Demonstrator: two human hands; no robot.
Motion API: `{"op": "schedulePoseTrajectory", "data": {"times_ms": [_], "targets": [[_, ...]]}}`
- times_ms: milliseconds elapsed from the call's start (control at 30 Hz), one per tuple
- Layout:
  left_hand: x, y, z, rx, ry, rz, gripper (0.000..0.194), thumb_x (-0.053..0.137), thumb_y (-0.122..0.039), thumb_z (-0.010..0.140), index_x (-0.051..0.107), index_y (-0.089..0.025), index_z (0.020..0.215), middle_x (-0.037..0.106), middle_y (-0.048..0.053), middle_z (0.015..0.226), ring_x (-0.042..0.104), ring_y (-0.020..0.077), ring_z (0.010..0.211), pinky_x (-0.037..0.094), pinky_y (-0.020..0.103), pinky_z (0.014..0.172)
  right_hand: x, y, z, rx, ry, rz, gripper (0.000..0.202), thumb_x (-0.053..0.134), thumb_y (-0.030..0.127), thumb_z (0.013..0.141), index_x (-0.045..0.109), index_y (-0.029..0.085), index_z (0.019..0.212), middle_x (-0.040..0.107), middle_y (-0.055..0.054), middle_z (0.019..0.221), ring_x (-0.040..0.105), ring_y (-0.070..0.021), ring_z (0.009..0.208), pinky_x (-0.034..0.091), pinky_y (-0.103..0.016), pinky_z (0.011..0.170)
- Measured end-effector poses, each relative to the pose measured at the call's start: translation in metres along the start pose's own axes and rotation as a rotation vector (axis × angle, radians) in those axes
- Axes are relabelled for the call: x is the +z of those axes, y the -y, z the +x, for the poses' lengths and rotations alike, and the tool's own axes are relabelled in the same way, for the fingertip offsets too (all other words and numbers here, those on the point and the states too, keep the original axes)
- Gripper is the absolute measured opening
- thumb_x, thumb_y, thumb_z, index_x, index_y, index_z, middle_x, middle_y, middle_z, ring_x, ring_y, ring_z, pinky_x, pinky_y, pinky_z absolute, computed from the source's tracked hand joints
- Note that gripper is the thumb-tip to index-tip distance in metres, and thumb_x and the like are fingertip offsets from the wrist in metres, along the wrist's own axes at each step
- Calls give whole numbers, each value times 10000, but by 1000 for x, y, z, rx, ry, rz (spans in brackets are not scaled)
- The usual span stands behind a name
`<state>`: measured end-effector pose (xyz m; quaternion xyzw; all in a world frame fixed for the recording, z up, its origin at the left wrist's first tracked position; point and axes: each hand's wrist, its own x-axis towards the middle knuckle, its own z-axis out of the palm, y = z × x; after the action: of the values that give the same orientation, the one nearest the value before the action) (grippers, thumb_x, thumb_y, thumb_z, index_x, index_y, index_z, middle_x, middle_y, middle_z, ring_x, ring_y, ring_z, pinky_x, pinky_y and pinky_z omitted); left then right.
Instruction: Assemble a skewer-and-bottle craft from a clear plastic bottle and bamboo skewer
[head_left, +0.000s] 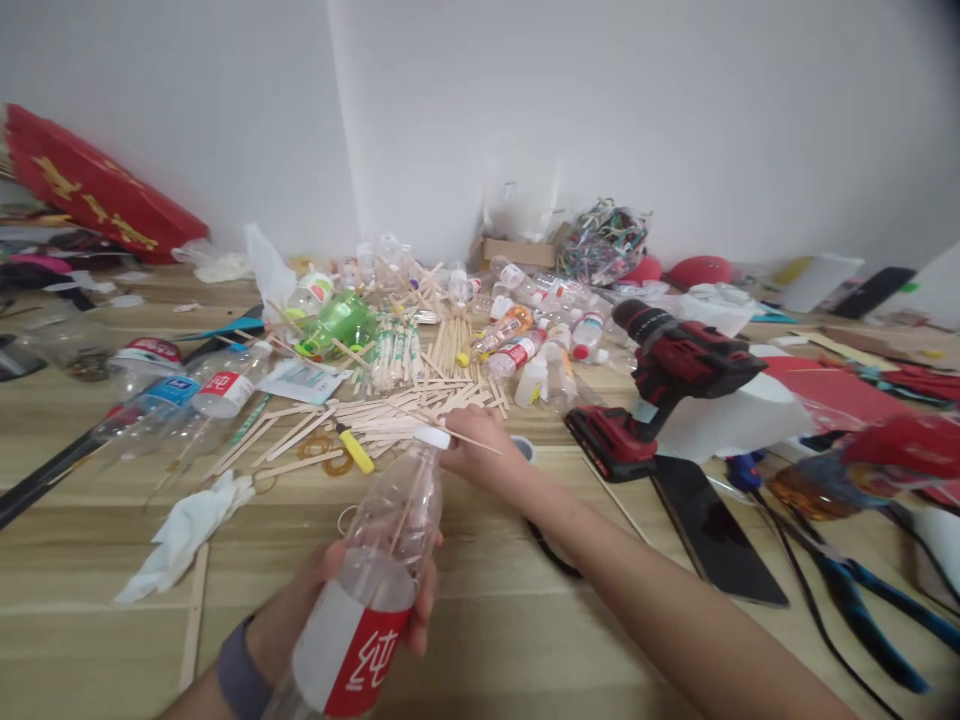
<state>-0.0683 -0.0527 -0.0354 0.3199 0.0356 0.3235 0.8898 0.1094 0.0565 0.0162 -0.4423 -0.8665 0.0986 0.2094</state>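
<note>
My left hand [424, 605] is wrapped around a clear plastic bottle [375, 590] with a red-and-white label and a white cap [432, 437]. The bottle tilts up and away from me, and a thin stick shows along its neck. Just beyond the cap is my right hand [480, 440], its fingers curled and partly hidden, so what they grip cannot be made out. A thin wooden skewer [472, 440] crosses in front of it near the cap. Flat wooden craft sticks [382, 415] lie in a loose pile close by, along with a yellow-handled screwdriver [355, 449] and rubber bands [326, 458].
A red cordless drill [675, 360] stands at right, beside a black phone [716, 530] and blue-handled pliers [862, 600]. More plastic bottles [517, 352] crowd the back. Labelled bottles [223, 392] and a crumpled tissue [187, 530] lie at left.
</note>
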Motion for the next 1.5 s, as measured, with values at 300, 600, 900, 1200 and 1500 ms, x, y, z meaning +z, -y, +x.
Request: {"op": "schedulePoseTrajectory", "data": {"times_ms": [300,600,900,1200,1500], "targets": [[2,-6,0,-2,-4,-56,609,729,-495,730,612,-150,1218,715,108,987,714,224,858,536,275,733,-54,-75,-4,329,-228,-149,276,602,362,792,461,205,615,527,0,617,444,-149,579,246,-256,526],[6,-7,-1,96,-189,-10,657,734,-568,683,648,-116,1151,713,96,923,699,195,792,516,231,689,-40,-107,-25,356,-132,-137,172,662,319,756,604,171,692,587,-26,580,518,-177,527,325,-278,512],[9,-4,2,130,-269,-13,703,726,-620,647,631,-114,1126,689,89,871,690,193,736,519,236,658,-33,-5,-90,-30,-89,226,350,524,337,880,586,218,1203,682,-114,1115,625,-279,1031,491,-408,862],[13,-15,0,199,-350,27,725,760,-622,588,632,-111,1085,683,93,861,658,173,649,476,214,536,-1,35,-119,-24,323,598,338,314,255,974,630,202,1084,735,-61,867,690,-190,776,492,-274,680],[23,-23,0,252,-315,-2,724,795,-601,545,629,-116,1057,679,64,802,640,140,573,487,204,514,-4,22,-131,-129,292,398,339,333,213,954,652,203,1066,752,-52,760,714,-195,654,452,-246,559]]}}
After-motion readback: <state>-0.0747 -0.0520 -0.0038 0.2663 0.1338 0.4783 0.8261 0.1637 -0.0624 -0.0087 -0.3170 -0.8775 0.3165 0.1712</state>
